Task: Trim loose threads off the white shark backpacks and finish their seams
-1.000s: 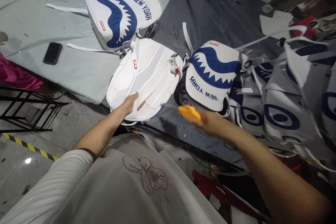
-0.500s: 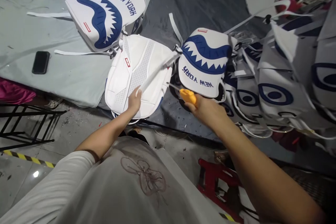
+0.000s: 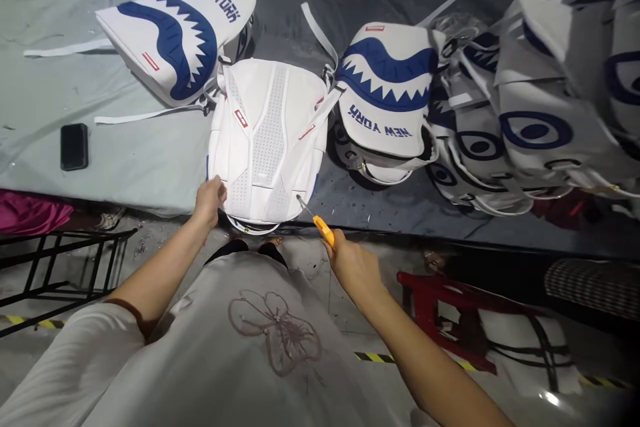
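- White backpack (image 3: 267,127) lies straps-up on dark cloth (image 3: 395,219).
- Left hand (image 3: 209,201) is at the backpack's lower left edge; grip unclear.
- Right hand (image 3: 354,265) clamps an orange-handled tool (image 3: 324,229) by the backpack's lower right.

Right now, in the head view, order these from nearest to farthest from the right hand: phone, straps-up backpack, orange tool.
1. Orange tool: held in the right hand.
2. Straps-up backpack: ahead, to the left.
3. Phone: far left, on the pale cloth.
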`<state>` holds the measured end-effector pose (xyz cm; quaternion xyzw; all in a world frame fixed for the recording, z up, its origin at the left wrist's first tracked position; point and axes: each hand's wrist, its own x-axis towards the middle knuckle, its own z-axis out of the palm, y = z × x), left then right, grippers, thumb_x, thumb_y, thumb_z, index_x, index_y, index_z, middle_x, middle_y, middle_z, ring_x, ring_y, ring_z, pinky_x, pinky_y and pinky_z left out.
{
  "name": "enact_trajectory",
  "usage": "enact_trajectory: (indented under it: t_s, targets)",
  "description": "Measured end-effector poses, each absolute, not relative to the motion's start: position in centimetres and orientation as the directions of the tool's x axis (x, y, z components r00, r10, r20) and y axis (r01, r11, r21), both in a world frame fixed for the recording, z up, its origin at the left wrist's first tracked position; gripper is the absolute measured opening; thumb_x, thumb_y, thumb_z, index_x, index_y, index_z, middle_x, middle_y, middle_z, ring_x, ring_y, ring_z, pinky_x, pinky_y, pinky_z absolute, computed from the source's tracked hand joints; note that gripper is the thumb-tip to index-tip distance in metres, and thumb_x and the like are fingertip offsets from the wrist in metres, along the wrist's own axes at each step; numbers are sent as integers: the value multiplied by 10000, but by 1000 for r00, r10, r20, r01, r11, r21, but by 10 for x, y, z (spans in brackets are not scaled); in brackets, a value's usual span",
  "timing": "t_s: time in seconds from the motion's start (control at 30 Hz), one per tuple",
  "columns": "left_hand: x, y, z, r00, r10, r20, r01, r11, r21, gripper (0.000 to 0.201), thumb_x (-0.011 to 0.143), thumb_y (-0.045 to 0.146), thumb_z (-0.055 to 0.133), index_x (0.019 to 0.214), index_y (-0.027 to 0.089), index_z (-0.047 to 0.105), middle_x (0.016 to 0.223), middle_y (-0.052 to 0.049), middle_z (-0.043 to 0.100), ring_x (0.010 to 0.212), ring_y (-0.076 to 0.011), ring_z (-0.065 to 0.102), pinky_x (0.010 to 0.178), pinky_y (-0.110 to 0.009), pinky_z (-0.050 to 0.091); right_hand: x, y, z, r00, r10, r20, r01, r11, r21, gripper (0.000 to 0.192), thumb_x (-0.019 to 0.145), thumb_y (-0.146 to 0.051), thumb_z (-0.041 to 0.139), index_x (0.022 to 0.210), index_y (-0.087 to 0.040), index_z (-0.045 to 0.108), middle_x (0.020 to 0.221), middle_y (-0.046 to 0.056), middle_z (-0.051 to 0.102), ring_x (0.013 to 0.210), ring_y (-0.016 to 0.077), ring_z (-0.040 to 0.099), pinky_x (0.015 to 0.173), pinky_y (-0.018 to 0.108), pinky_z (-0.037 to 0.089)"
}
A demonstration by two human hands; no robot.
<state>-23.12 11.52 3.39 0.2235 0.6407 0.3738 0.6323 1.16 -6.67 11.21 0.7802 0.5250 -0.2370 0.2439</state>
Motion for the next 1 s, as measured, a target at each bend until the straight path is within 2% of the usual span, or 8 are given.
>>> enact_trajectory:
  t_s: [0.1, 0.2, 0.37, 0.5, 0.63, 0.77, 0.87, 1.0]
  targets:
    - [-247, 133, 29, 14, 640, -768, -241, 748, 618, 210, 988, 216, 439, 1096, 91, 569, 872, -116, 664, 914, -196, 691, 827, -302, 579, 3, -65, 93, 403, 718, -568, 910, -381, 163, 263, 1052, -282, 345, 1141, -140, 548, 860, 139, 736, 814, 277, 739, 583, 285, 388]
    - [-243, 139, 26, 177, 584, -792, -308, 798, 519, 242, 1004, 312, 442, 1017, 113, 580, 789, -91, 659, 774, -184, 698, 750, -296, 590, -3, -55, 76, 414, 736, -536, 904, -401, 148, 248, 1041, -227, 347, 1149, -112, 540, 883, 162, 731, 821, 274, 737, 589, 281, 395]
    - [-229, 133, 18, 418, 568, -709, -406, 815, 414, 454, 993, 544, 394, 1143, 172, 605, 985, -111, 723, 926, -238, 723, 890, -411, 579, -18, -41, 54, 384, 756, -530, 908, -412, 70, 280, 1042, -285, 377, 1217, -124, 524, 878, 136, 737, 797, 244, 726, 587, 278, 376]
    - [-216, 137, 8, 513, 556, -653, -440, 824, 356, 544, 987, 596, 359, 1263, 187, 589, 1083, -125, 728, 1001, -244, 721, 968, -428, 545, -25, -33, 37, 366, 778, -510, 904, -428, -3, 327, 1041, -392, 394, 1250, -180, 531, 903, 88, 739, 794, 206, 707, 599, 269, 350]
    - [-210, 144, 3, 559, 586, -587, -458, 808, 370, 662, 970, 638, 358, 1385, 155, 536, 1128, -147, 734, 1115, -290, 688, 1040, -465, 501, -16, -32, 23, 479, 753, -451, 843, -539, -4, 365, 1043, -402, 383, 1288, -167, 518, 891, 97, 729, 744, 197, 676, 596, 271, 317]
    - [-213, 149, -2, 567, 584, -580, -423, 811, 403, 695, 960, 641, 376, 1395, 125, 541, 1118, -148, 747, 1182, -318, 654, 1077, -484, 477, -4, -31, 13, 614, 698, -367, 750, -662, -5, 428, 1060, -397, 306, 1306, -97, 488, 901, 147, 720, 714, 206, 643, 593, 277, 280]
    - [-216, 152, -4, 558, 603, -569, -419, 797, 434, 698, 963, 648, 347, 1398, 137, 539, 1131, -143, 744, 1227, -321, 628, 1090, -496, 465, 0, -32, 3, 617, 704, -353, 736, -675, -59, 447, 1050, -411, 338, 1336, -98, 477, 898, 140, 722, 718, 207, 635, 605, 272, 283]
    - [-221, 148, 1, 597, 568, -566, -383, 822, 421, 812, 909, 742, 347, 1393, 118, 535, 1196, -178, 711, 1313, -354, 555, 1113, -542, 423, 6, -43, -9, 589, 725, -357, 738, -662, -127, 466, 1039, -417, 338, 1330, -90, 496, 916, 152, 725, 763, 231, 659, 633, 273, 342]
